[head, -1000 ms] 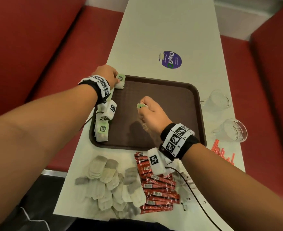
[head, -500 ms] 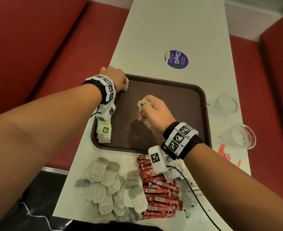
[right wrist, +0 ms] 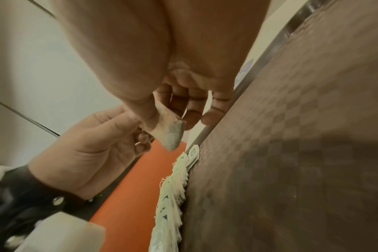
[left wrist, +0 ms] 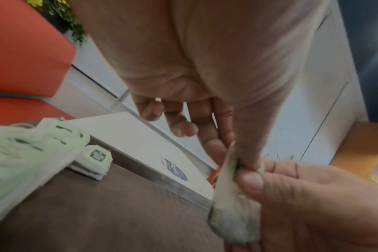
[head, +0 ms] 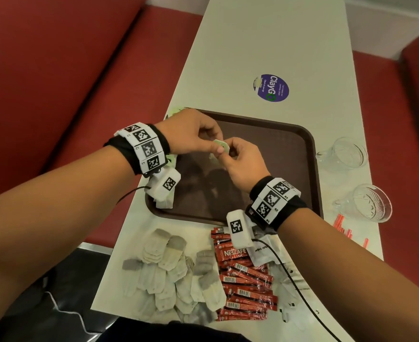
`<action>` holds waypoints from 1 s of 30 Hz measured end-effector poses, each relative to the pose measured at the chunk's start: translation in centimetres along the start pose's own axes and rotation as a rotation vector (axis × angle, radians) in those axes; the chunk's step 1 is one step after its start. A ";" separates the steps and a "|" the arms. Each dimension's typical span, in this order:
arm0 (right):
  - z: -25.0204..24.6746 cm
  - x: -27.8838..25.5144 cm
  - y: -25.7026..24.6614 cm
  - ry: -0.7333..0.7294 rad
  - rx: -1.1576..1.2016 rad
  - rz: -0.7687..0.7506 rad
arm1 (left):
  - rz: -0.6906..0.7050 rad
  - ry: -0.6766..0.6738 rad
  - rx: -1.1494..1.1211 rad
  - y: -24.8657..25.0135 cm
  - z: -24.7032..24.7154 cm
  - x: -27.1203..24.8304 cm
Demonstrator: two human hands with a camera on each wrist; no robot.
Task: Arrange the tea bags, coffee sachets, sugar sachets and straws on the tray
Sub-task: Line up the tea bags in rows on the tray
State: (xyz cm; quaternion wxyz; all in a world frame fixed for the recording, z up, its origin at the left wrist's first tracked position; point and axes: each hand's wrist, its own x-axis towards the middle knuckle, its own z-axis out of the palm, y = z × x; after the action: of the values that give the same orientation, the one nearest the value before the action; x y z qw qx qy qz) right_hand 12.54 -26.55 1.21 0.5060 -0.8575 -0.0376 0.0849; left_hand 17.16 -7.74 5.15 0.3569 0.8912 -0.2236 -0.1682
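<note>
Above the brown plastic tray (head: 289,154), both the left hand (head: 191,134) and right hand (head: 240,159) pinched one pale, soft paper tea bag (head: 219,146). It looked light and limp, probably best held by its green tag.

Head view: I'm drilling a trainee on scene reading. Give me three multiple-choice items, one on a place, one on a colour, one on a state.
1. Where do the coffee sachets lie?
A. on the tray
B. on the table, near side of the tray
C. in a glass

2. What colour is the tray?
A. brown
B. blue
C. white

3. What holds the tea bag over the tray?
A. left hand only
B. nothing
C. both hands

Key: B, they lie on the table off the tray; A, its rim and floor are brown; C, left hand and right hand both pinch it.
</note>
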 end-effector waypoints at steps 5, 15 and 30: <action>0.4 0.0 0.1 -0.017 -0.014 0.017 | 0.024 0.146 -0.033 -0.4 -0.1 -0.7; -0.3 -2.9 1.4 -0.330 -0.221 -0.020 | -0.270 0.076 0.291 -4.1 -1.4 1.4; 1.7 -10.3 0.8 -0.931 -0.946 -0.564 | -0.588 0.217 0.350 -7.5 -1.3 6.3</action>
State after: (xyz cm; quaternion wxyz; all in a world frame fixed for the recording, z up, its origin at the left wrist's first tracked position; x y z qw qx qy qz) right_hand 2.10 -27.00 0.82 0.0144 -0.8172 -0.5022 0.2824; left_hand 25.17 -5.48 -0.18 0.1570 0.9778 0.0561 -0.1272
